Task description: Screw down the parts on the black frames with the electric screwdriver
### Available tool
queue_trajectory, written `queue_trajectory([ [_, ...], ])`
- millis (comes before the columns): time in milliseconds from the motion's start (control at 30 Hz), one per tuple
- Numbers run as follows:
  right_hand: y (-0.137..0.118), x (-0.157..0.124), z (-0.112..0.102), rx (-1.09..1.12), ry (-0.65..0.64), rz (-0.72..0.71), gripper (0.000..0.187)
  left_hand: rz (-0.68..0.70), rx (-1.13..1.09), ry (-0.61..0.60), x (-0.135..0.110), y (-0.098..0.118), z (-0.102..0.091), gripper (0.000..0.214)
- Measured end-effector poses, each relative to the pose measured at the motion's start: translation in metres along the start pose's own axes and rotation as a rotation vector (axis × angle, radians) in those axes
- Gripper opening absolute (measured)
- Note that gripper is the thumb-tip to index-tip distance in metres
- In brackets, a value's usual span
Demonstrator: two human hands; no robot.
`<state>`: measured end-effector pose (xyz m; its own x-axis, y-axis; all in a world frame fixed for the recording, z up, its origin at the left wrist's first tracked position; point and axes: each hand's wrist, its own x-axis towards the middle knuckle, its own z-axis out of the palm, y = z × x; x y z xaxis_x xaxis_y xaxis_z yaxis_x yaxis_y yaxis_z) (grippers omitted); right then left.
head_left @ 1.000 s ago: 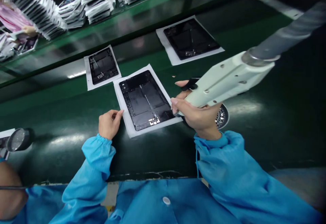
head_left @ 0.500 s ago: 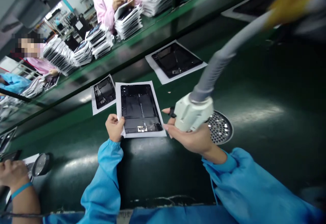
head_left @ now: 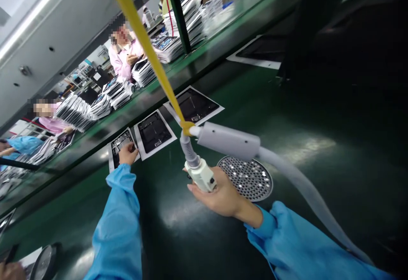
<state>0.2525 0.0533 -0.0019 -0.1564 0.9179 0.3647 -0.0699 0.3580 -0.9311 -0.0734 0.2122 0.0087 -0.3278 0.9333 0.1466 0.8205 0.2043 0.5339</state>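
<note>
My left hand [head_left: 128, 154] reaches forward with curled fingers and grips the right side of an opened tablet [head_left: 121, 141] lying on a white sheet, its inner parts showing. In my right hand [head_left: 219, 193] is a pale green hand tool [head_left: 201, 174] with a grey ribbed sleeve, fingers wrapped round it. The tool hangs from a yellow strap [head_left: 145, 44] beside a grey hose [head_left: 229, 140]. Just right of the left hand lies a second opened tablet [head_left: 154, 132] on a white sheet. A third opened tablet [head_left: 194, 103] is further right.
A round perforated dish [head_left: 247, 178] with shiny pieces sits behind my right hand on the green bench [head_left: 178, 237]. Beyond a raised green ledge, people in pink work by paper-lined stacks [head_left: 76, 112]. A co-worker's hand [head_left: 12, 270] and a round lens [head_left: 43, 263] are at lower left.
My left hand has moved away to the left, onto the leftmost tablet. The tablet it held before now lies in the row. My right hand with the tool has shifted left; the view has turned.
</note>
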Motion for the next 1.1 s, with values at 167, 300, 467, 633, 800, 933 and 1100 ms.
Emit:
queue_trajectory([
  [167,-0.008,0.002,0.001,0.008,-0.005,-0.065,0.009,0.104,0.360,-0.209,-0.004,-0.037,-0.030,0.033],
  [300,-0.014,0.006,0.001,0.004,0.003,-0.101,0.015,0.214,0.522,-0.204,-0.007,-0.049,-0.031,0.028],
  [467,-0.006,0.009,0.000,0.009,0.023,-0.093,0.016,0.348,0.573,-0.110,-0.016,-0.049,-0.032,0.032],
  [633,0.000,0.009,-0.002,-0.012,0.047,-0.033,0.014,0.434,0.538,0.070,-0.042,-0.044,-0.036,0.027],
  [800,-0.002,0.012,-0.009,-0.013,0.045,-0.041,0.024,0.520,0.465,0.275,-0.093,-0.032,-0.038,0.025],
  [933,-0.005,0.013,-0.021,0.016,-0.003,-0.064,0.024,0.906,0.313,0.412,-0.150,-0.001,-0.037,0.024],
  [1100,-0.005,0.014,-0.035,-0.035,0.040,-0.050,0.023,1.202,0.207,0.242,-0.219,0.049,-0.017,0.025],
])
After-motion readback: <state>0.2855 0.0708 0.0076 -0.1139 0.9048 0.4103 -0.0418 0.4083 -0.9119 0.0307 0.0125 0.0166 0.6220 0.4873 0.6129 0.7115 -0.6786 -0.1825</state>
